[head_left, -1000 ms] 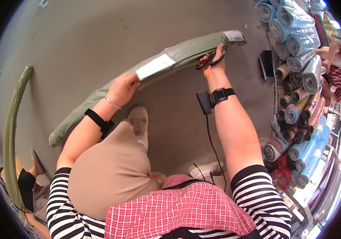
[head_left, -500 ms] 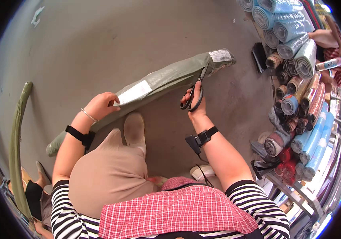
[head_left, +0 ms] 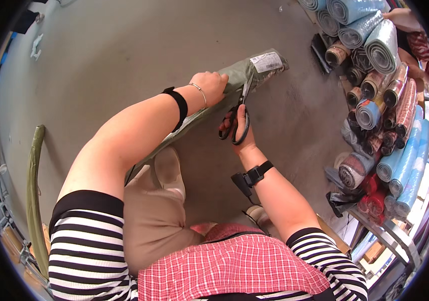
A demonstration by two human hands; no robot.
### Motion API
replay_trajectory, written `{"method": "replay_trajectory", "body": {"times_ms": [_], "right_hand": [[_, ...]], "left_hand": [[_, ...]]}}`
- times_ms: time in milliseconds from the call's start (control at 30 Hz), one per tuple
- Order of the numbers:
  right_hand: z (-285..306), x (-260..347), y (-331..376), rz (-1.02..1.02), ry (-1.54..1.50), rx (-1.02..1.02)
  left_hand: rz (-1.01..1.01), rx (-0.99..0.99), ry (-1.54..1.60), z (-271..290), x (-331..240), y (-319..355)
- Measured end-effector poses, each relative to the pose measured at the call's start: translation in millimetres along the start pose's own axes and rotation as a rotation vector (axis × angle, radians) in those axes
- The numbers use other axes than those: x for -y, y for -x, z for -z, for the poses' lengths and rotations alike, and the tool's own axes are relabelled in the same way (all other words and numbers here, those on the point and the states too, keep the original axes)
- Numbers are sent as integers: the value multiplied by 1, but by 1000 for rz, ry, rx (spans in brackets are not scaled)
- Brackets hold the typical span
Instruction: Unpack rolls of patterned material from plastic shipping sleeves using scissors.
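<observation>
A long roll in green plastic wrap (head_left: 238,73) lies slantwise on the floor before me, a white printed label (head_left: 266,62) near its far right end. My left hand (head_left: 211,85) is closed on the wrap a little left of that label; its fingertips are mostly hidden. In my right hand (head_left: 243,133) is a pair of black-handled scissors (head_left: 242,100), fingers in the loops. The blades point away from me and reach the near edge of the wrap below the label. My left forearm covers much of the roll's middle.
Stacked at the right are several rolls in clear film, pale blue ones (head_left: 382,47) and red ones (head_left: 373,200), beside a metal rack (head_left: 390,243). Another person's arm (head_left: 402,20) reaches to the top rolls. A second green roll (head_left: 35,185) stands at the far left.
My left hand has moved right along the roll, from the white sheet to near the label, and now grips the wrap. The scissors have shifted slightly left and nearer to me.
</observation>
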State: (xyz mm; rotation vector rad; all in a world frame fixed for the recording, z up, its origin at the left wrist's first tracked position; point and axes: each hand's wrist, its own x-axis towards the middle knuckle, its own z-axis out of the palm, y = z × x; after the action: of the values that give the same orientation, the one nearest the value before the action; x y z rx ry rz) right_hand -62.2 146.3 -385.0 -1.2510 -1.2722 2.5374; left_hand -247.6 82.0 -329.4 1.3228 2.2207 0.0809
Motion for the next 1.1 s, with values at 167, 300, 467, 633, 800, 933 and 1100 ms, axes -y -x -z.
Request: {"method": "replay_trajectory", "body": {"times_ms": [167,300,467,633,800,933,1100], "right_hand": [[2,-4,-1,-21,18,-10],[10,-2,-4,-2,21,-6],[23,10,8,50,120,56],[43,43,23,-81,238,-8],[68,78,29,-174,327,71],[71,82,38,-208,377,106],[65,82,34,-219,315,129]], "left_hand": [[-99,-94,-176,-16,-5,-22],[-181,-120,-133,-16,-4,-23],[-227,-95,-101,-11,-8,-13],[-289,-201,37,-12,-8,-9],[-146,-240,453,-11,8,-7],[-183,-229,517,-13,9,-5],[-137,-202,593,-12,6,-3]]}}
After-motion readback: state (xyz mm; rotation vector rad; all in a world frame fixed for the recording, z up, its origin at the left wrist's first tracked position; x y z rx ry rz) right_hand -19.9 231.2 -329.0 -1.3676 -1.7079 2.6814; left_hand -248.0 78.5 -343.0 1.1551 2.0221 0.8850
